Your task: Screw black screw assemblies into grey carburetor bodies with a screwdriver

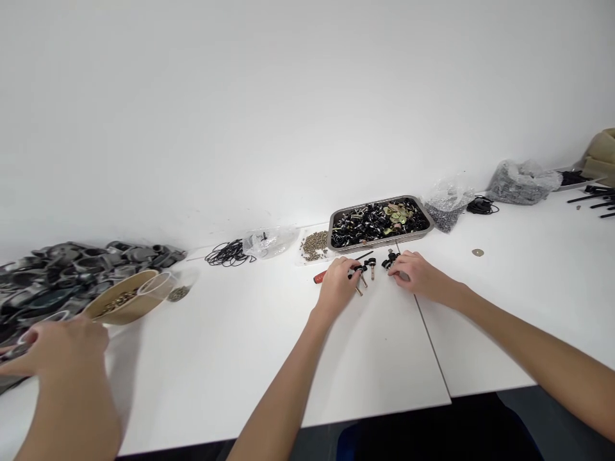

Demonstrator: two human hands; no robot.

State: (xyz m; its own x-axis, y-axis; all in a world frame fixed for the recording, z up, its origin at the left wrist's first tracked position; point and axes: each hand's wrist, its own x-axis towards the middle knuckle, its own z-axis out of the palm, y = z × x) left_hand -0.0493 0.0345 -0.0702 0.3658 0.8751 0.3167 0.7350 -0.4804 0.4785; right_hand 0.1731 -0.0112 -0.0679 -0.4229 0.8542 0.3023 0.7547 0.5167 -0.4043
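- Black-headed bolts (372, 269), in the head view, lie loosely grouped on the white counter (369, 358), between its front edge and the metal tray (369, 244) by its back edge.
- Left hand (337, 283): fingertips bent against one bolt's black head; whether they grip it, I cannot tell.
- Right hand (414, 275): apart from the left, fingers curled at a small black part (390, 258); its grip is hidden.
- Red-handled screwdriver (319, 277): partly behind the left hand, its dark shaft tip showing beyond.
- Small brass-coloured pieces (314, 244): heaped just beside the tray, toward the counter's left end.
- Round metal disc (477, 252): alone, toward the counter's right end.
- Co-worker's hand (72, 339): at the counter's left end, near a beige container (132, 315).
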